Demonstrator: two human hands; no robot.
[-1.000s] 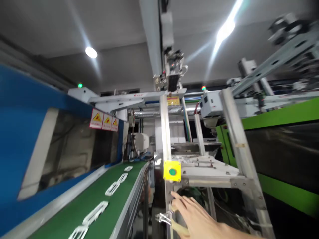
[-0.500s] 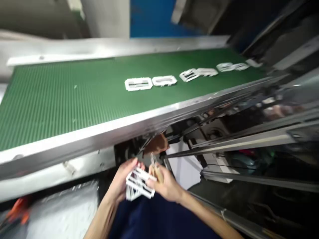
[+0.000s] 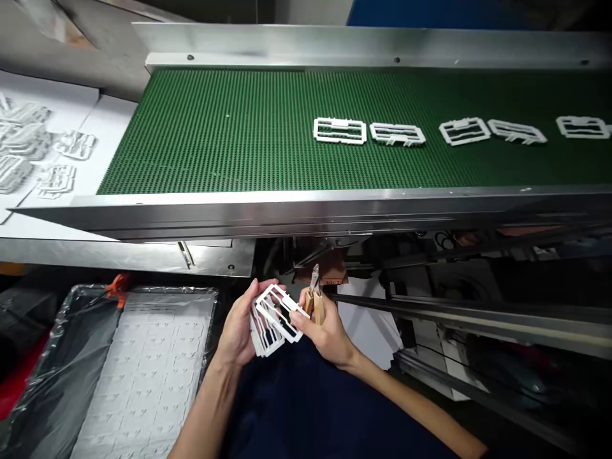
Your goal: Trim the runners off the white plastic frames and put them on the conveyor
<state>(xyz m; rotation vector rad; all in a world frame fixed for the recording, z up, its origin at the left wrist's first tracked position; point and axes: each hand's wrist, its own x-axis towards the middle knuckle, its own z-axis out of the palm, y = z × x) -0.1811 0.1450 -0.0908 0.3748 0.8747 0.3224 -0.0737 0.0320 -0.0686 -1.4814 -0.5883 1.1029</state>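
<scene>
Low in front of my body, my left hand [image 3: 238, 330] is closed on the edge of a few thin white plastic frames [image 3: 268, 349] with slotted openings. One white frame [image 3: 275, 323] lies askew on top of them. My right hand [image 3: 335, 339] pinches that upper frame's right corner between thumb and fingers. The same hand also holds a pair of nippers [image 3: 318, 307] with tan handles, metal jaws pointing up and away from the frames. My right fingers are partly hidden behind the handles.
Beyond my hands runs a green ribbed conveyor belt [image 3: 248, 134] with a metal edge [image 3: 306, 213]; several white frames [image 3: 340, 140] lie on it. At lower left stands a plastic-lined bin [image 3: 215, 319] of stacked white parts with an orange clamp [image 3: 117, 287]. More parts [image 3: 62, 182] lie on white sheets.
The view has swung left and levelled, bringing the bin and the sheets with parts into sight. The upper frame is turned more steeply. Both hands keep their hold.
</scene>
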